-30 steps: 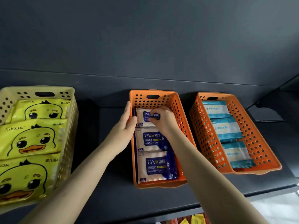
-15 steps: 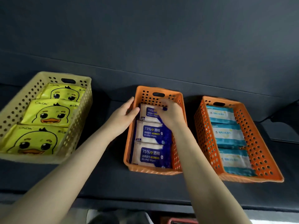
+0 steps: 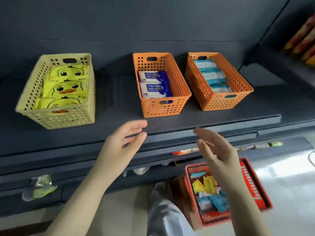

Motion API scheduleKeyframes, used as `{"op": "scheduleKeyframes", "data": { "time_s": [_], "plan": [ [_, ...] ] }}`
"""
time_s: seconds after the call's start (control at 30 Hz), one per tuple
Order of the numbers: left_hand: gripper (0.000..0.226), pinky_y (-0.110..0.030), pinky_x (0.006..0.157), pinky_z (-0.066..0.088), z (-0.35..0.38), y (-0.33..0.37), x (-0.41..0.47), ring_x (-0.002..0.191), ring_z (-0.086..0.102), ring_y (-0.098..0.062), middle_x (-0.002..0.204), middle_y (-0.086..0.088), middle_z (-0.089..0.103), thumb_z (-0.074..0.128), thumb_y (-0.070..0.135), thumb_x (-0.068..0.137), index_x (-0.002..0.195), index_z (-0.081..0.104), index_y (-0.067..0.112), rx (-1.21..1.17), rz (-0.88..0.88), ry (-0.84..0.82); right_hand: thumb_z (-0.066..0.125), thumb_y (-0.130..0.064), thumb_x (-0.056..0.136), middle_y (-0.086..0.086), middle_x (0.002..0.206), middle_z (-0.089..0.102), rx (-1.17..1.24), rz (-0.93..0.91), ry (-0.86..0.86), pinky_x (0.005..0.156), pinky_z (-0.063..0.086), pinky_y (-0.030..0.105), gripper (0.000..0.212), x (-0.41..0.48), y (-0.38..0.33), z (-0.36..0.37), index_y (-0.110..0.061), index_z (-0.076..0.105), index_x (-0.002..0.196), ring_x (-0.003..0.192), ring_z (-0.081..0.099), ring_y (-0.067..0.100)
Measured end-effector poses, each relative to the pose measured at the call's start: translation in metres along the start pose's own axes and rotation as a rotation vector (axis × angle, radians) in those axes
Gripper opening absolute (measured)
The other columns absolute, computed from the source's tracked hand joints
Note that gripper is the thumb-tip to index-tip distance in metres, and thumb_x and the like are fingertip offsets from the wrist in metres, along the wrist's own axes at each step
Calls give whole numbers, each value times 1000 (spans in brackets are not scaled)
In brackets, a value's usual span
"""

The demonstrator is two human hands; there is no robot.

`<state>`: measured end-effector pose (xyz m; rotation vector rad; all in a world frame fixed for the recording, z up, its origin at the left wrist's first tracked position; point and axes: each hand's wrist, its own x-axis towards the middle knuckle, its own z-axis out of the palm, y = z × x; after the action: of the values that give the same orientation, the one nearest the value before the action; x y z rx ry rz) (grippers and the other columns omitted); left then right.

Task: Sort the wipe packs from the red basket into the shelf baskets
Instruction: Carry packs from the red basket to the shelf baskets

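On the dark shelf stand three baskets. The yellow basket (image 3: 56,114) at the left holds yellow duck wipe packs (image 3: 65,86). The middle orange basket (image 3: 180,86) holds blue alcohol wipe packs (image 3: 154,88). The right orange basket (image 3: 238,80) holds teal wipe packs (image 3: 211,75). The red basket (image 3: 252,186) sits on the floor at the lower right with mixed yellow and teal packs (image 3: 211,196) inside. My left hand (image 3: 121,146) and my right hand (image 3: 216,154) hover in front of the shelf edge, fingers straight, holding nothing. My right forearm covers part of the red basket.
The shelf's front edge (image 3: 213,123) runs across the middle. Lower shelves below hold small packets (image 3: 40,186). Colourful packages (image 3: 303,41) stand at the far right. My grey-trousered leg (image 3: 167,212) is beside the red basket, on a light floor.
Both hands have left the middle orange basket and pulled back below the shelf edge, empty. The view has tilted down, bringing the red basket and the floor into sight.
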<state>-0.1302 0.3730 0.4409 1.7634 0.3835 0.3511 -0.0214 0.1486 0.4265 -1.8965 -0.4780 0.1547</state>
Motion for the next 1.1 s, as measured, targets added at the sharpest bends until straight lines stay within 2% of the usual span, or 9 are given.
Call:
{"op": "scheduleKeyframes", "data": {
  "time_s": [0.23,0.43,0.6,0.67,0.8,0.9,0.97,1.03,1.1],
  "plan": [
    [22,-19,94,45,36,-30,-100,112,59,4,116,21,67,59,18,95,112,67,29,-7,-125,-206,65,-19,93,-22,111,70,-89,230,122,94,53,39,26,-142,49,-25,-36,68,112,108,65,3],
    [20,-4,84,42,111,-73,-113,102,62,7,110,15,69,59,12,95,108,67,24,29,-252,-362,62,-12,94,-4,117,69,-45,466,301,96,53,43,24,-192,132,-64,-19,66,117,108,65,12],
    [18,-13,91,46,197,-115,-101,102,62,4,112,11,68,59,15,96,109,64,26,42,-428,-480,62,-9,94,1,113,69,-45,612,277,93,53,36,24,-178,209,-106,-19,63,115,105,66,17],
    [18,-15,91,48,235,-131,-94,102,61,4,115,6,66,58,16,96,112,62,23,37,-518,-478,63,-10,94,5,114,69,-42,687,255,89,52,34,23,-167,247,-123,-14,64,117,107,66,22],
    [29,-11,78,45,319,-178,-75,99,58,0,122,-2,62,56,21,97,126,57,14,55,-701,-454,62,-15,94,9,117,68,-90,835,103,85,51,32,25,-142,328,-156,-11,62,118,105,66,24],
    [37,-27,96,44,379,-224,-61,110,55,-13,133,-9,57,56,20,98,133,53,10,8,-848,-379,63,-21,93,7,121,67,-144,900,0,95,51,42,29,-123,390,-176,-10,61,121,108,64,24],
    [44,-36,107,40,414,-253,-50,117,53,-17,138,-9,53,58,20,97,138,48,10,-15,-948,-305,62,-26,94,5,122,65,-187,950,-17,96,50,42,36,-106,426,-185,-9,60,125,111,62,24],
    [49,-39,111,38,440,-285,-38,125,51,-19,141,-8,51,60,23,95,141,45,11,-7,-991,-265,60,-28,94,5,123,66,-213,988,3,94,49,36,37,-90,465,-189,-10,60,127,113,61,24],
    [39,-34,107,40,459,-316,-26,126,52,-18,135,-1,57,62,23,94,132,54,19,24,-971,-259,58,-29,94,7,122,66,-206,1024,45,94,48,35,38,-75,499,-188,-10,60,126,113,62,25]
  ]
}}
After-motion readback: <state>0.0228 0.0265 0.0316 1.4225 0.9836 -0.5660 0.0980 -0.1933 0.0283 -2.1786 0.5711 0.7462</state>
